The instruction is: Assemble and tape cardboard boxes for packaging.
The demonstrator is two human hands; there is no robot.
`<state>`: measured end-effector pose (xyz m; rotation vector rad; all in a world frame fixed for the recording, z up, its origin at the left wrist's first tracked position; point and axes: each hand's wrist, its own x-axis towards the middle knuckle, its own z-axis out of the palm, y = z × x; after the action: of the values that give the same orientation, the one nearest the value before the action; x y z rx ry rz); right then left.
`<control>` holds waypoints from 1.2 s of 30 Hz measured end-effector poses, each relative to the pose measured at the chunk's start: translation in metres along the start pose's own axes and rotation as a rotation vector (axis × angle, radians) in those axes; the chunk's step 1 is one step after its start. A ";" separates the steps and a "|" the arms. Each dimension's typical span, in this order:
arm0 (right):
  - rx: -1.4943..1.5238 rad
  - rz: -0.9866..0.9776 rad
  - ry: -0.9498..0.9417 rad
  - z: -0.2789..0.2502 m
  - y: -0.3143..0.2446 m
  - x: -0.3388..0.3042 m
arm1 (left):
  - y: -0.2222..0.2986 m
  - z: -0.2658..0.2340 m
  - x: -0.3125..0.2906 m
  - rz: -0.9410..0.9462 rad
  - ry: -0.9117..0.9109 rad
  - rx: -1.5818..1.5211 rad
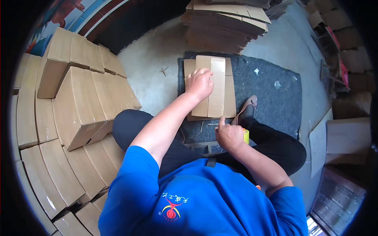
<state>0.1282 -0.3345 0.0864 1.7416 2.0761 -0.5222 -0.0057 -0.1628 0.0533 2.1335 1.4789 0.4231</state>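
Observation:
Between my feet is a brown cardboard box [201, 107] with its flaps shut and a strip of glossy clear tape [217, 84] running lengthwise along its top. My left hand [199, 84] rests over the box's left edge with its fingers curled; what lies under the fingers is hidden. Just off the box's near end, my right hand [230, 136] is closed around a yellow tape roll [246, 135], partly hidden behind the hand. Its index finger points out toward the end of the tape strip.
Stacked cardboard boxes [82, 102] fill the left side. A pile of flattened cardboard [224, 31] stands ahead. A dark mat [275, 102] covers the floor under the box, with small plastic scraps [277, 84] on it. More cartons [348, 135] line the right.

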 end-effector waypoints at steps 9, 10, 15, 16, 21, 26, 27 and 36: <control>0.650 0.267 -0.247 0.034 -0.019 0.039 | -0.007 0.011 0.082 -0.012 -0.173 0.265; 0.718 0.331 -0.243 0.029 -0.011 0.041 | -0.009 0.007 0.082 -0.015 -0.183 0.272; 0.578 0.260 -0.211 -0.030 0.082 0.056 | -0.038 -0.021 0.055 -0.264 -0.019 0.191; 0.450 0.288 -0.229 -0.028 0.106 0.063 | -0.035 -0.020 0.047 -0.332 -0.044 0.129; 0.125 0.235 -0.184 -0.040 0.158 0.097 | -0.027 0.001 0.012 -0.488 0.026 0.028; 0.079 0.084 -0.192 -0.052 0.158 0.127 | -0.073 0.026 0.008 -0.435 0.056 -0.717; 0.081 0.075 -0.215 -0.047 0.166 0.128 | -0.062 0.020 0.008 -0.487 -0.043 -0.758; 0.052 0.004 -0.213 -0.052 0.166 0.134 | -0.067 0.017 -0.015 -0.512 -0.085 -0.880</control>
<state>0.2676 -0.1674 0.0562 1.6396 1.9260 -0.7330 -0.0543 -0.1623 0.0014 1.0408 1.3638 0.6253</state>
